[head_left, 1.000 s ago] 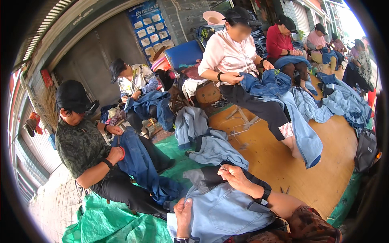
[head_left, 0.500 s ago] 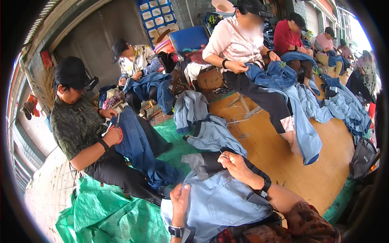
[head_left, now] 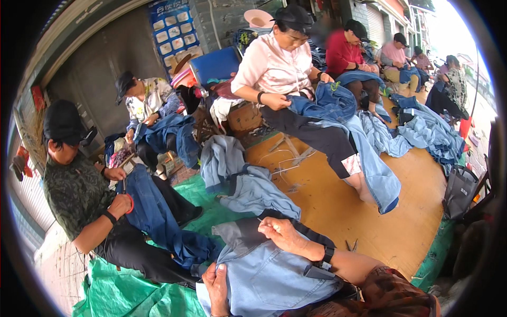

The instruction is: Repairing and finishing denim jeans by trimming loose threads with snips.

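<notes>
Light blue denim jeans [head_left: 285, 277] with a stitched pocket lie across my lap, a dark grey band showing along their far edge. My left hand [head_left: 215, 288] grips the near left side, thumb on top and fingers partly hidden by the cloth. Above the far edge, my right hand [head_left: 282, 234] is closed in a pinch. A thin, pointed tip pokes out from its fingers, too small to name. Dark bands circle my right wrist.
At left, a co-worker holds red-handled scissors [head_left: 128, 201] against dark blue jeans [head_left: 153, 211]. A pair of snips [head_left: 351, 245] lies on the brown board [head_left: 401, 227]. Light denim pieces [head_left: 259, 191] are heaped ahead, and green sheeting [head_left: 127, 290] spreads at left. More co-workers sit beyond.
The view has swung right, so the surroundings sit farther left. Both my hands keep much the same place on the jeans. The snips on the board now show past my right forearm.
</notes>
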The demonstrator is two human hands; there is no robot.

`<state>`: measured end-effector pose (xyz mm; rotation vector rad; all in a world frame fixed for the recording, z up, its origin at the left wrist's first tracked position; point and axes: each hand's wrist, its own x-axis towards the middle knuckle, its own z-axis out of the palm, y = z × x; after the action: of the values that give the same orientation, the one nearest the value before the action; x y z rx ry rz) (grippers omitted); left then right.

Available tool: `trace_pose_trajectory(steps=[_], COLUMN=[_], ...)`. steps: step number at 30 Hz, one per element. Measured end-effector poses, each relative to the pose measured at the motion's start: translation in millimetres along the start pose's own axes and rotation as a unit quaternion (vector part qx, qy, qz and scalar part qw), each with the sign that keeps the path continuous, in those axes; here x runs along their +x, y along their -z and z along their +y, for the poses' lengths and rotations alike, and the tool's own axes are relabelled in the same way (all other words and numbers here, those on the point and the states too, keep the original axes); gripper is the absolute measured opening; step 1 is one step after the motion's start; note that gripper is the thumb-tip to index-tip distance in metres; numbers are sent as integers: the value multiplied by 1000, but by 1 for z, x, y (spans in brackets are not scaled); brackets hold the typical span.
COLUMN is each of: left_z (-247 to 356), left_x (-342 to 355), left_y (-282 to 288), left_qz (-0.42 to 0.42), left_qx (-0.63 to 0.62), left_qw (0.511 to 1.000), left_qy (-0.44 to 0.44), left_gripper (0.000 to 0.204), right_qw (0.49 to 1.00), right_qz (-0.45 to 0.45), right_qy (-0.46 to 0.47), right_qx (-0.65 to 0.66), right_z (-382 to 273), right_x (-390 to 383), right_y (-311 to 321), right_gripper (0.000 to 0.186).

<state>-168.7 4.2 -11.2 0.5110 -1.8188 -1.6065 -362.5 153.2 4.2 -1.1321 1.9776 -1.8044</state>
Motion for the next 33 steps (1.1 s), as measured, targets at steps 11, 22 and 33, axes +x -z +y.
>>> trace_pose_trajectory(steps=[11,22,33], left_z=[-16,25,13], left_x=[4,-5,-21], left_y=[0,-5,5], left_qz=[8,-1,-5], left_qx=[34,110,-36], left_qw=[999,994,995], left_qy=[-42,-18,97], left_gripper=[45,42,22], right_qw=[1000,997,1000], right_qz=[4,20,21], right_qy=[-8,3,15], right_qx=[-1,69,-15], right_z=[-9,16,10], right_x=[-5,-2,3], right_y=[8,-1,2], right_gripper=[17,19,22])
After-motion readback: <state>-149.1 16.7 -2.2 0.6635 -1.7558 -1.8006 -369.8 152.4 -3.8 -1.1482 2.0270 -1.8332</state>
